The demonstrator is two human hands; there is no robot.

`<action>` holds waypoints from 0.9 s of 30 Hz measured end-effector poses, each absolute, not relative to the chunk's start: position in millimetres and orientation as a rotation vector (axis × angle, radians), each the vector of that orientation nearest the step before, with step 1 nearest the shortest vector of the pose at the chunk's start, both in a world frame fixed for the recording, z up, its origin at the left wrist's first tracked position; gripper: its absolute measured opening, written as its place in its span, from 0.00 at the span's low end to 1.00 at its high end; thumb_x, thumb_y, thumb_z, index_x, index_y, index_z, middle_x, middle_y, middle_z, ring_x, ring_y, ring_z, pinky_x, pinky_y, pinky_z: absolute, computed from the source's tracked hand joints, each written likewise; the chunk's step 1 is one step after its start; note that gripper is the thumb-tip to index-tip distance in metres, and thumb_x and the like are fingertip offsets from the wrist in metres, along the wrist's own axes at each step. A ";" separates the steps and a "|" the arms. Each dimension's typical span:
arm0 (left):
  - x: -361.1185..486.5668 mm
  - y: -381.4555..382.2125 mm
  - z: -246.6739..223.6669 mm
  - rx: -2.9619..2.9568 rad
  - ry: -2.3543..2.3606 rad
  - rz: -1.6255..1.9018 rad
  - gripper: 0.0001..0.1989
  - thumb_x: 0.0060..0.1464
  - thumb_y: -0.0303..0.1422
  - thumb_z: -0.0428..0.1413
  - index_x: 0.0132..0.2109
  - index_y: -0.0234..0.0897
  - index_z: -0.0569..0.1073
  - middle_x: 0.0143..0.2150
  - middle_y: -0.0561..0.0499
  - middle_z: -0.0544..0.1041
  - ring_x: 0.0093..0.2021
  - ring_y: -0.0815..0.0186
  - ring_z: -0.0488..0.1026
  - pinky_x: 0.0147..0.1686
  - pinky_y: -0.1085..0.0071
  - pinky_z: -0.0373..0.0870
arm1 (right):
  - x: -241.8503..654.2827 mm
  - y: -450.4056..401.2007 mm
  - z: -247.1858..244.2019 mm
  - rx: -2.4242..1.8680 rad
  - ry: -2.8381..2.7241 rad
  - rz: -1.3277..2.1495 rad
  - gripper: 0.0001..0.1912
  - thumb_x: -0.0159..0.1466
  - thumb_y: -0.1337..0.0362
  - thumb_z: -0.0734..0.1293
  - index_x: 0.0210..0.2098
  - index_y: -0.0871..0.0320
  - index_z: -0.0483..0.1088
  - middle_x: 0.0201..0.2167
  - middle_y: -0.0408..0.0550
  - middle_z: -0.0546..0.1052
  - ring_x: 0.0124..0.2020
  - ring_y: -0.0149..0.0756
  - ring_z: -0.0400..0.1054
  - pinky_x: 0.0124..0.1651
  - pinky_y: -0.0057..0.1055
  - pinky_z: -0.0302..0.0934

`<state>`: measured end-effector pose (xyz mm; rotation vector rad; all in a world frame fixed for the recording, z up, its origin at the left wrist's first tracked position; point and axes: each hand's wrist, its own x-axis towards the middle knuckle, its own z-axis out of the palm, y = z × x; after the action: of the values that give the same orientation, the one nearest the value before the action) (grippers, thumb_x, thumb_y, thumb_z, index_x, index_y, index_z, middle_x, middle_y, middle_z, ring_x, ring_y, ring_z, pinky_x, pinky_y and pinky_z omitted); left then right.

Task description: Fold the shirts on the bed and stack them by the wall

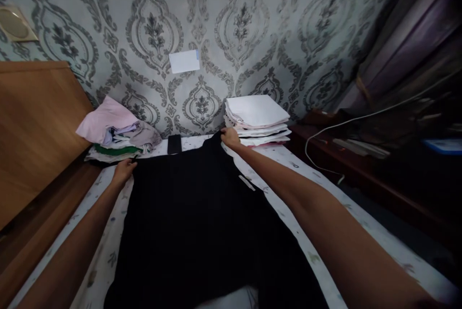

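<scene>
A large black garment (pixel 195 217) lies spread over the patterned white sheet, its far edge toward the wall. My left hand (pixel 124 170) pinches its far left corner, beside a pile of clothes. At the far right corner, my right hand (pixel 229 137) grips the cloth and lifts it a little, close to a stack of folded white cloths. A small pale strip (pixel 247 183) shows along the garment's right side. The near end runs out of the bottom of the view, where a bit of white fabric (pixel 231 299) shows.
Folded white cloths (pixel 258 110) are stacked at the wall on the right; loosely piled clothes (pixel 108 123) sit left. Between them lies a dark flat object (pixel 174 144). A wooden panel (pixel 36 126) borders the left side. A white cable (pixel 353 119) hangs across the right.
</scene>
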<state>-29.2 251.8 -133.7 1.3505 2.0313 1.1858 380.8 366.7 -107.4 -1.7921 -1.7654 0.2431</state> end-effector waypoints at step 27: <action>-15.3 80.3 -160.5 1.655 2.098 0.560 0.25 0.37 0.58 0.57 0.30 0.40 0.69 0.24 0.54 0.71 0.31 0.58 0.71 0.30 0.67 0.65 | 476.0 12.6 -169.6 -1.734 -1.761 0.575 0.10 0.57 0.53 0.64 0.29 0.53 0.64 0.26 0.44 0.71 0.28 0.38 0.65 0.36 0.35 0.61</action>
<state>-15.3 80.3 -160.5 1.6552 2.0977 0.5601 476.0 12.6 -169.6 -1.7335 -1.7611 0.5752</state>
